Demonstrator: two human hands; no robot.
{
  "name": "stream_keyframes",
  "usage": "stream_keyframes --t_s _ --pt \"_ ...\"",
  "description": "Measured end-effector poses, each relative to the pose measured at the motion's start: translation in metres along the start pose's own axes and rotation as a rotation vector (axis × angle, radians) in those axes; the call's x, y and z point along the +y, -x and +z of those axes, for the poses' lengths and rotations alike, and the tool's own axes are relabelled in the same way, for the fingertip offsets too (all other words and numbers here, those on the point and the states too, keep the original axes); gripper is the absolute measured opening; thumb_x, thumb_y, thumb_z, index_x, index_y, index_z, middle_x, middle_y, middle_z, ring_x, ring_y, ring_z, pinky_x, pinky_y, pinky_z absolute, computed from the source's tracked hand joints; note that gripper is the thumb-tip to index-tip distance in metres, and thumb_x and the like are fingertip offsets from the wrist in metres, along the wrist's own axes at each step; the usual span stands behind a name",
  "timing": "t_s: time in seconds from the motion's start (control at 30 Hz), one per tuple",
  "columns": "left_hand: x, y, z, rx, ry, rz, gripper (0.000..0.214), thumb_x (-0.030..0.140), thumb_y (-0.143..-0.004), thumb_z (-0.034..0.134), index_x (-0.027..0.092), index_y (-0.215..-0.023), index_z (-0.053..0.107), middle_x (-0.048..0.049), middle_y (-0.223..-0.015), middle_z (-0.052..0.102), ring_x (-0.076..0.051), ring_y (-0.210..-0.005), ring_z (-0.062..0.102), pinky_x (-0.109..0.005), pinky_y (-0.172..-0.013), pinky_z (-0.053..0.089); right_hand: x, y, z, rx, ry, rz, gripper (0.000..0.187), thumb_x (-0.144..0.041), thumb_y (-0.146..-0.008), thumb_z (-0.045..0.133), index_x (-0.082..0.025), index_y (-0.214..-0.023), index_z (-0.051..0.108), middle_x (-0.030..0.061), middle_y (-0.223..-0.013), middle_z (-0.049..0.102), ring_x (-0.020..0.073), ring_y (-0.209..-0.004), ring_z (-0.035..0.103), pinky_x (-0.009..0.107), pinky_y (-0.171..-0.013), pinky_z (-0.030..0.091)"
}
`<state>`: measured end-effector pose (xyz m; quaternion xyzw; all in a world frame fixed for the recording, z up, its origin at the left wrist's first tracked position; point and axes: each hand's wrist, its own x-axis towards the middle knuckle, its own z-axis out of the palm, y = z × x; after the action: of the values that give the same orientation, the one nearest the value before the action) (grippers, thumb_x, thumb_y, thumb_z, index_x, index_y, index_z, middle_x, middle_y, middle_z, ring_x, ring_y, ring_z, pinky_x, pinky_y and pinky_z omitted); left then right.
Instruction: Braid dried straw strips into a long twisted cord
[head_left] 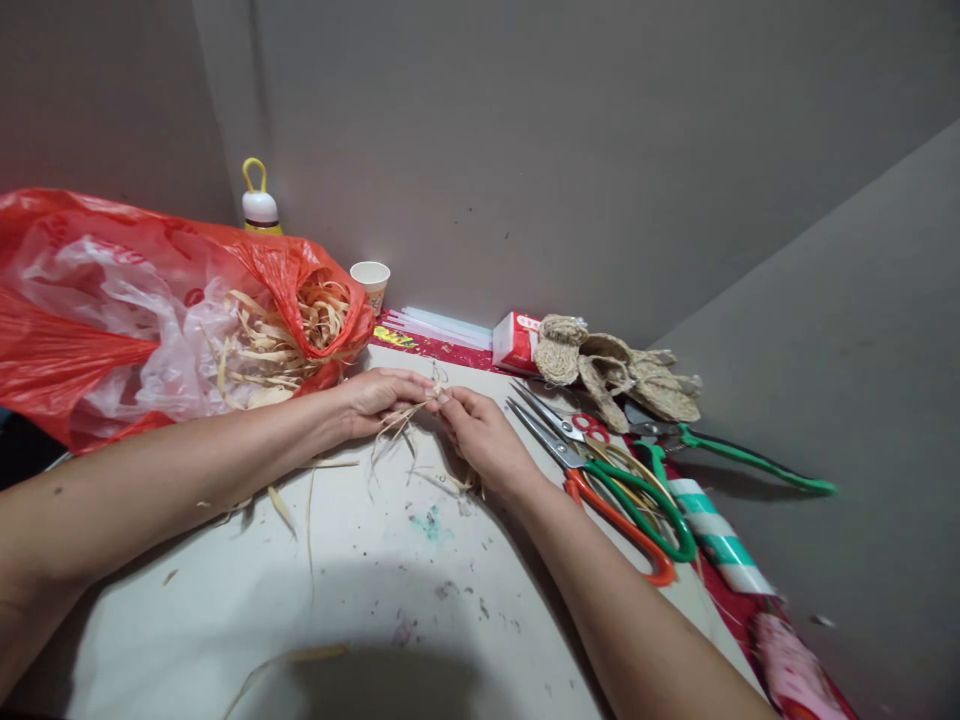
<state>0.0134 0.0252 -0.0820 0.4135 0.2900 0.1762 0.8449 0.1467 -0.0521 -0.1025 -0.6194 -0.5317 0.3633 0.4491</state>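
My left hand (379,398) and my right hand (484,435) meet over the white table (352,590), both pinched on a small bundle of dry straw strips (411,420). The fingers of each hand are closed around the strips where they join. Loose ends fan out below the hands onto the table. More stray strips (292,505) lie under my left forearm.
A red plastic bag (150,300) full of straw strips sits at the left. Behind it stand a bottle (259,205) and a paper cup (371,280). Right of my hands lie scissors (600,480), woven straw pieces (615,375), a red-white box (516,342) and a tape roll (716,535).
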Motion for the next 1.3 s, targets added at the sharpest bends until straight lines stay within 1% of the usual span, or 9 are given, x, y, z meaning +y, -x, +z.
stream_keyframes --t_s 0.07,0.2,0.27,0.37,0.5,0.8,1.0,1.17,1.3 --pt "-0.001 0.001 0.000 0.038 0.007 0.024 0.016 -0.004 -0.070 0.053 0.009 -0.069 0.061 -0.0007 -0.055 0.061 -0.001 -0.038 0.046 -0.010 -0.039 0.037 -0.003 0.000 0.000 -0.017 -0.095 0.061 0.021 -0.036 -0.078 0.050 -0.018 -0.068 0.053 -0.0086 -0.044 0.033 0.0065 -0.037 0.023 0.020 -0.038 0.022" --pt "-0.003 0.000 -0.002 -0.006 -0.004 0.094 0.013 -0.003 -0.069 0.055 0.009 -0.070 0.062 -0.0032 -0.060 0.064 -0.005 -0.048 0.055 -0.012 -0.045 0.040 -0.011 0.001 0.000 -0.079 -0.359 0.208 0.020 -0.036 -0.077 0.051 -0.019 -0.068 0.048 -0.0107 -0.044 0.027 0.0047 -0.035 0.015 0.018 -0.033 0.010" --pt "-0.005 -0.001 -0.003 -0.012 -0.011 0.120 0.011 0.000 -0.067 0.058 0.009 -0.072 0.062 -0.0043 -0.063 0.065 -0.007 -0.053 0.058 -0.014 -0.047 0.039 -0.013 0.002 0.000 -0.112 -0.450 0.240 0.019 -0.034 -0.076 0.052 -0.019 -0.067 0.045 -0.0113 -0.044 0.025 0.0039 -0.035 0.012 0.017 -0.033 0.008" --pt "-0.006 -0.003 -0.003 0.027 -0.046 0.129 0.009 0.005 -0.065 0.063 0.010 -0.073 0.061 -0.0040 -0.061 0.065 -0.004 -0.045 0.051 -0.014 -0.042 0.031 -0.012 0.002 0.000 -0.148 -0.516 0.235 0.018 -0.032 -0.075 0.053 -0.018 -0.066 0.044 -0.0118 -0.044 0.023 0.0030 -0.036 0.011 0.016 -0.033 0.007" --pt "-0.006 -0.003 -0.003 0.081 -0.131 0.176 0.012 0.006 -0.063 0.064 0.011 -0.074 0.061 -0.0023 -0.058 0.063 -0.002 -0.041 0.040 -0.015 -0.040 0.021 -0.008 0.000 0.000 -0.139 -0.528 0.227 0.019 -0.033 -0.075 0.055 -0.017 -0.068 0.048 -0.0121 -0.043 0.023 0.0023 -0.035 0.012 0.015 -0.033 0.008" --pt "-0.004 0.002 0.000 0.119 -0.339 0.259 0.012 0.011 -0.064 0.061 0.013 -0.077 0.062 0.0007 -0.056 0.060 -0.003 -0.040 0.036 -0.018 -0.042 0.022 -0.009 -0.002 -0.004 -0.172 -0.521 0.253 0.016 -0.030 -0.072 0.059 -0.016 -0.068 0.053 -0.0120 -0.041 0.026 0.0017 -0.033 0.013 0.015 -0.032 0.008" --pt "0.002 0.008 0.005 0.217 -0.582 0.281 0.012 0.012 -0.066 0.062 0.013 -0.077 0.066 0.0062 -0.049 0.053 -0.003 -0.039 0.034 -0.018 -0.042 0.024 -0.011 0.000 0.001 -0.077 -0.497 0.236 0.022 -0.027 -0.071 0.058 -0.018 -0.056 0.045 -0.0116 -0.037 0.026 0.0021 -0.031 0.016 0.016 -0.031 0.010" --pt "0.006 0.009 0.007 0.168 -0.645 0.215 0.012 0.009 -0.071 0.055 0.012 -0.077 0.065 0.0076 -0.041 0.044 -0.003 -0.034 0.031 -0.018 -0.038 0.022 -0.010 -0.001 0.005 0.002 -0.400 0.264 0.021 -0.022 -0.068 0.054 -0.018 -0.051 0.044 -0.0105 -0.036 0.027 0.0024 -0.030 0.017 0.017 -0.030 0.010" --pt "0.006 0.010 0.008 0.069 -0.583 0.137 0.015 0.007 -0.075 0.046 0.011 -0.080 0.059 0.0034 -0.047 0.053 -0.005 -0.034 0.041 -0.017 -0.038 0.031 -0.010 -0.001 0.006 0.031 -0.340 0.269 0.018 -0.023 -0.068 0.054 -0.017 -0.052 0.047 -0.0097 -0.034 0.030 0.0028 -0.029 0.018 0.018 -0.030 0.011"
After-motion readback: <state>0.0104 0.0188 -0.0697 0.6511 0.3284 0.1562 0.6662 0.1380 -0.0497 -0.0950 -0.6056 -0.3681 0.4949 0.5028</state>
